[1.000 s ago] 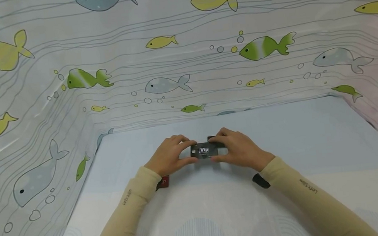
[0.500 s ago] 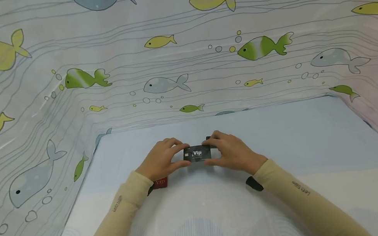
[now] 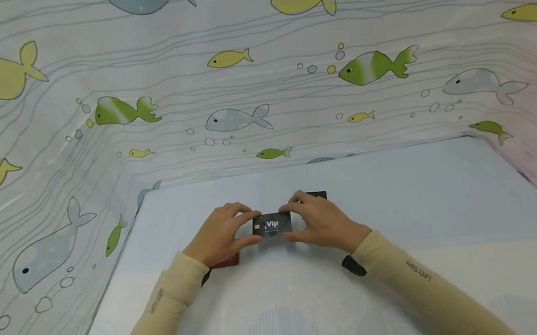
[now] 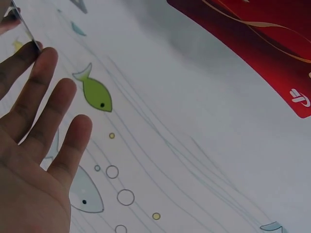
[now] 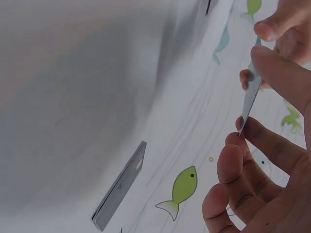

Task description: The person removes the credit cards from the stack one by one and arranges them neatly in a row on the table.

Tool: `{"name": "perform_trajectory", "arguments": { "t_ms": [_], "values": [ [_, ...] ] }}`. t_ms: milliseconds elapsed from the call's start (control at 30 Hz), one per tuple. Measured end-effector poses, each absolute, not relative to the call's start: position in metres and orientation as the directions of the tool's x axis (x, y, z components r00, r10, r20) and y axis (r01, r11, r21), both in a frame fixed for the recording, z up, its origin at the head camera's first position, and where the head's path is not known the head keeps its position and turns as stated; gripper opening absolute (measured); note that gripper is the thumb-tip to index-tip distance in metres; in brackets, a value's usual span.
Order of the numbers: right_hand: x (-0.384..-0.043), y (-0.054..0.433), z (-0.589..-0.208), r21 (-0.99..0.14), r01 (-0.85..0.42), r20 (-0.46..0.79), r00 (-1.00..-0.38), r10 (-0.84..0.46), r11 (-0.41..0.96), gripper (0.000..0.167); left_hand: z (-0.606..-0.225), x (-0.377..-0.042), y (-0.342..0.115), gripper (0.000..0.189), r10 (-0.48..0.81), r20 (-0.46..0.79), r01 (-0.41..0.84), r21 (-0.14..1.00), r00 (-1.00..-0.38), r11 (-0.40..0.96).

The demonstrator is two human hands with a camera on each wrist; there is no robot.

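A black card printed "Vip" (image 3: 272, 224), with a small chip at its left end, is held up between both hands. My left hand (image 3: 218, 234) pinches its left end between thumb and fingers. At the other end, my right hand (image 3: 324, 222) pinches it the same way. The right wrist view shows this card (image 5: 251, 92) nearly edge-on, with the right hand's lower fingers (image 5: 230, 162) spread below it. Partly covered by the left wrist, a red card (image 3: 228, 261) lies on the table; its gold lines show in the left wrist view.
Behind the right hand lies a dark card (image 3: 319, 194), partly hidden; the right wrist view shows it as a thin stack (image 5: 119, 187). The pale table (image 3: 282, 287) meets a fish-print curtain (image 3: 235, 91) at the back and sides. Dark wrist cameras (image 3: 354, 266) hang under the sleeves.
Both hands have moved left and slightly toward the person, carrying the black Vip card. More of the dark card at the back now shows past the right hand.
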State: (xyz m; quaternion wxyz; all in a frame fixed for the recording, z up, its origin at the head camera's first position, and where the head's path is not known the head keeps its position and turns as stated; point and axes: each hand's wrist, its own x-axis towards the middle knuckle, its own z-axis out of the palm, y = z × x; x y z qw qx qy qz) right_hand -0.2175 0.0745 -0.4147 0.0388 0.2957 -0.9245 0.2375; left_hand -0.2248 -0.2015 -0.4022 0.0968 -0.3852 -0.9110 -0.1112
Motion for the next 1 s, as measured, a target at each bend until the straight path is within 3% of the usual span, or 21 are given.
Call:
{"name": "perform_trajectory", "arguments": {
  "t_ms": [1000],
  "values": [
    [-0.209, 0.049, -0.430, -0.373, -0.591, 0.160, -0.801, -0.577, 0.716, 0.057, -0.418, -0.209, -0.222, 0.054, 0.674, 0.214, 0.704, 0.123, -0.707, 0.700]
  ]
}}
